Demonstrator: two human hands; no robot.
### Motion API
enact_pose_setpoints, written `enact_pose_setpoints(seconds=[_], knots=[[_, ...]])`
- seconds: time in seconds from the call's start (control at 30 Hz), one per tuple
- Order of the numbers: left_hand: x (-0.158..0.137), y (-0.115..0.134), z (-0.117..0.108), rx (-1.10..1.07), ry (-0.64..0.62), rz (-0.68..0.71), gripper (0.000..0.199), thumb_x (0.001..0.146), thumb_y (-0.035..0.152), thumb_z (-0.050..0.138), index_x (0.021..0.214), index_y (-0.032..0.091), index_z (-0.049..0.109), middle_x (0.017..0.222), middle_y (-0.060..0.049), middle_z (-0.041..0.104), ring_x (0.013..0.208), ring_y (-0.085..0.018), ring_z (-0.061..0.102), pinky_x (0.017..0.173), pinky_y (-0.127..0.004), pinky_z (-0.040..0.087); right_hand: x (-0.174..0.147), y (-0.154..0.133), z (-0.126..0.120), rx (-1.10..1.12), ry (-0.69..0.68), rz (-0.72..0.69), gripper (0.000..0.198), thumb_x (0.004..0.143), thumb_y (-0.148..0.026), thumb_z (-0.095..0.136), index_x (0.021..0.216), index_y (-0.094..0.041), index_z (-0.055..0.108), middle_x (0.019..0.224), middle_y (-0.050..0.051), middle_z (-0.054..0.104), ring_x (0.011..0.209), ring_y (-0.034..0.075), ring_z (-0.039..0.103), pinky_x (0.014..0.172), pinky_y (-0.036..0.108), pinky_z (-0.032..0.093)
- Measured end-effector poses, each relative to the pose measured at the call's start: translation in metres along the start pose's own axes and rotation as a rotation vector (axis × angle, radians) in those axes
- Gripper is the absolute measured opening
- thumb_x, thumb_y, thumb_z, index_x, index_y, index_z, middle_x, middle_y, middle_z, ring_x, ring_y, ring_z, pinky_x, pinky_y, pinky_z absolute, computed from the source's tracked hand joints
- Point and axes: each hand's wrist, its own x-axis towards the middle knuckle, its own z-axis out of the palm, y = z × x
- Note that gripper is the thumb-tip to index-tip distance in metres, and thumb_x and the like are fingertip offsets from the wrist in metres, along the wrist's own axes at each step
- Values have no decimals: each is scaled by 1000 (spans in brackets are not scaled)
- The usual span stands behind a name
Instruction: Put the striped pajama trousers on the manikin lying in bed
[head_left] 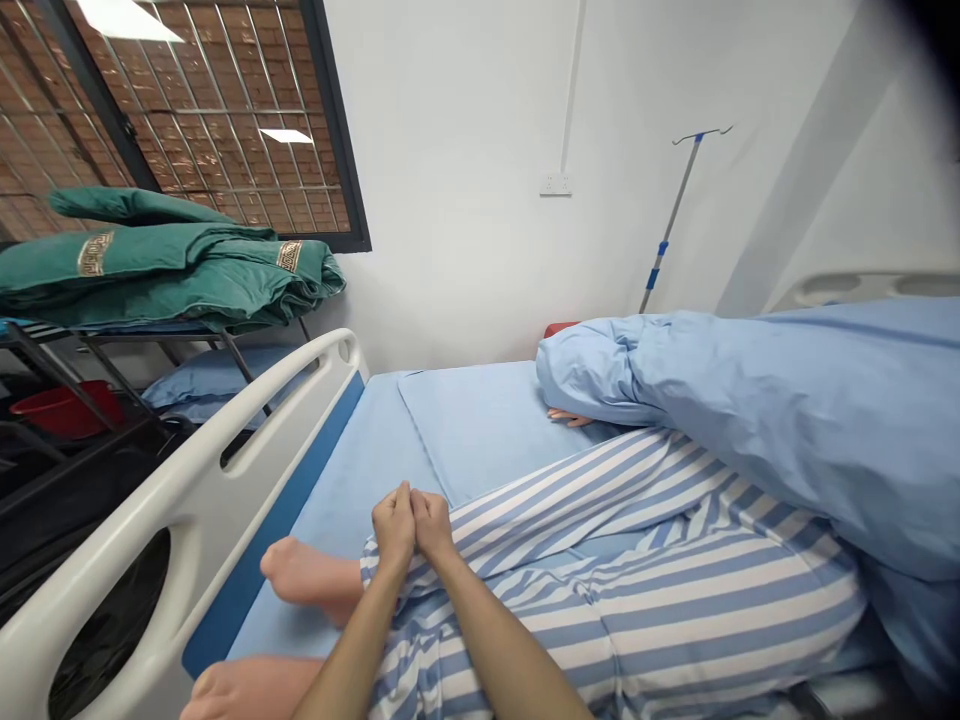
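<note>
My left hand [394, 527] and my right hand [433, 522] are closed into fists, side by side and touching. Both are over the lower end of the far leg of blue-and-white striped trousers [570, 490]. Whether my fingers grip the trouser cloth is hidden. The trousers are on a lying figure whose smooth feet look like a manikin's; the far foot [300, 575] and near foot [247, 688] stick out at the left. A light blue quilt [780, 400] is piled over the upper body. One of the figure's hands [570, 417] shows from under its edge.
The figure lies on a bed with a light blue sheet [480, 410] and a white footboard [255, 400] at the left. Behind stands an IV pole [675, 215]. Folded green padded bedding [172, 270] is piled on a rack by the window, above a red basin [71, 408].
</note>
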Motion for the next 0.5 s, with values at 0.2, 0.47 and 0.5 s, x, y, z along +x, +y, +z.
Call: enact_pose_setpoints(seconds=[0.2,0.47,0.5], knots=[[-12,-31,14,465,-66,13,36,79,33,27,64,17,55,66,-7,59,59,-13,46,54,-23,25,7,-5,-7,-83,-14,39,44,80,-33,26,44,-15,44,42,-3,34,42,7,29,42,20,20],[-14,-25,14,514,-43,15,49,80,41,19,53,17,51,61,-6,56,55,-12,41,51,-24,22,34,-12,-53,-328,-68,-125,44,81,-32,28,43,-15,44,42,-3,34,43,6,28,45,21,16],[-15,-26,15,505,-46,19,48,80,41,19,52,17,50,59,-5,55,54,-12,39,51,-24,22,32,-5,-53,-322,-82,-114,44,81,-32,29,43,-15,43,42,-3,33,43,6,27,45,21,16]])
